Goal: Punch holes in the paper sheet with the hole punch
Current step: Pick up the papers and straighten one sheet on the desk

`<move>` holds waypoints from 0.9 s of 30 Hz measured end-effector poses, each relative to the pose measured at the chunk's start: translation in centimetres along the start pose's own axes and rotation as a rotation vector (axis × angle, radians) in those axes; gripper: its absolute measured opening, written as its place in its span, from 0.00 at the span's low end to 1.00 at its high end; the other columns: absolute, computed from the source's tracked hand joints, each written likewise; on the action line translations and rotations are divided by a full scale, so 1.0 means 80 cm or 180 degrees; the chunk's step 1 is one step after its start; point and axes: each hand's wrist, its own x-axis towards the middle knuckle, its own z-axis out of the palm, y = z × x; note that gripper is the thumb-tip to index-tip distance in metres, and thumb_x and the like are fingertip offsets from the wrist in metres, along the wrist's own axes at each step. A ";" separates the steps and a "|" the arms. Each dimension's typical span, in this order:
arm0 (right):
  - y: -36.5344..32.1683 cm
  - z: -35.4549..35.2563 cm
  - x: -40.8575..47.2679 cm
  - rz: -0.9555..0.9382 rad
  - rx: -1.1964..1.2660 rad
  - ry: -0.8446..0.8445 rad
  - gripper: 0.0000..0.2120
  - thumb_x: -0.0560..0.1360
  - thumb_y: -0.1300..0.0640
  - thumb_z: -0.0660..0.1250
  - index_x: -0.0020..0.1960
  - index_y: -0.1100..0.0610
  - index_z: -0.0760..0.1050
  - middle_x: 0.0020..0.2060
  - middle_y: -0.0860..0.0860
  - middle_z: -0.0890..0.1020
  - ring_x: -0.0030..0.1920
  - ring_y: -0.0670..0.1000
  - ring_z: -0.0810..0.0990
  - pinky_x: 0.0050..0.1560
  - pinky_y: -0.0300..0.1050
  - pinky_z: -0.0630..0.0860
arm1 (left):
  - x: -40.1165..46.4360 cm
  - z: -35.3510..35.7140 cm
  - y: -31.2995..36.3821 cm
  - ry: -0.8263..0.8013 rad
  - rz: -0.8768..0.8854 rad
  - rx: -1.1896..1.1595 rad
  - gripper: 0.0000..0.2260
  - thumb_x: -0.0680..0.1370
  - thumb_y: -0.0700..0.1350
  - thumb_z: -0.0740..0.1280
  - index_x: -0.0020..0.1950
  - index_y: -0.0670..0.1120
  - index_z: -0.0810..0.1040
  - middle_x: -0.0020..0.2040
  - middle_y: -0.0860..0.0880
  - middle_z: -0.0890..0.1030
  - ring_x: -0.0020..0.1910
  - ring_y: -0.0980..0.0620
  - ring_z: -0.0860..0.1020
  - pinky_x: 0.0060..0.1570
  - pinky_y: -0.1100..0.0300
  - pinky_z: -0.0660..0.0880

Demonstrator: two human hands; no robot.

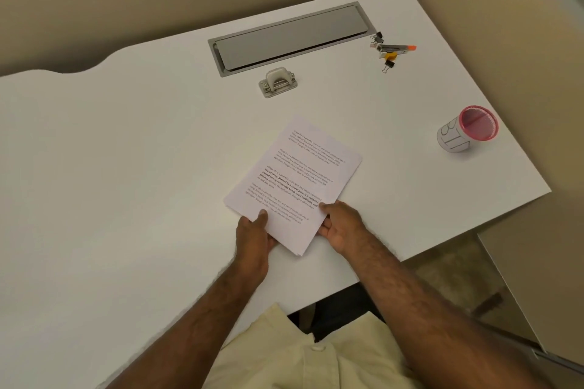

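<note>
Head view, looking down, and both forearms reach in from the near edge of the white desk [110, 167] to meet at a stack of printed paper sheets [294, 180]. Left hand [254, 238] grips the stack's near-left edge — thumb [262, 215] pressed flat on top, the other fingers tucked under the paper and out of sight. Right hand [341, 227] pinches the near-right edge, thumb on the printed face, fingers curled beneath. Pages lie skewed, fanning away from the fingertips. Well beyond the fingertips sits the hole punch [278, 83], grey, untouched, just in front of a grey cable tray lid [290, 36]. Far off past the right hand's fingers — a pink mesh cup [467, 129], and further back a cluster of binder clips and a stapler [390, 49].
</note>
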 end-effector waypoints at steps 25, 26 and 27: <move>-0.218 -0.064 0.075 -0.0904 -0.2421 -0.0499 0.14 0.82 0.49 0.71 0.66 0.51 0.82 0.65 0.52 0.84 0.58 0.50 0.81 0.60 0.55 0.82 | 0.012 0.000 0.002 0.0516 -0.0106 0.1100 0.09 0.86 0.41 0.64 0.61 0.52 0.81 0.53 0.54 0.89 0.49 0.51 0.89 0.43 0.55 0.86; -0.222 -0.062 0.078 -0.1140 -0.2698 -0.0517 0.15 0.81 0.49 0.71 0.67 0.49 0.82 0.63 0.49 0.84 0.58 0.47 0.81 0.61 0.52 0.80 | 0.013 0.003 0.001 0.0542 -0.0109 0.1075 0.08 0.86 0.41 0.64 0.60 0.52 0.81 0.53 0.54 0.90 0.49 0.51 0.89 0.43 0.55 0.86; -0.224 -0.060 0.081 -0.1314 -0.2913 -0.0576 0.17 0.81 0.49 0.72 0.69 0.48 0.81 0.60 0.46 0.84 0.57 0.45 0.81 0.62 0.48 0.78 | 0.014 0.005 0.001 0.0578 -0.0104 0.1064 0.08 0.86 0.42 0.65 0.61 0.52 0.81 0.54 0.53 0.89 0.50 0.50 0.89 0.45 0.53 0.86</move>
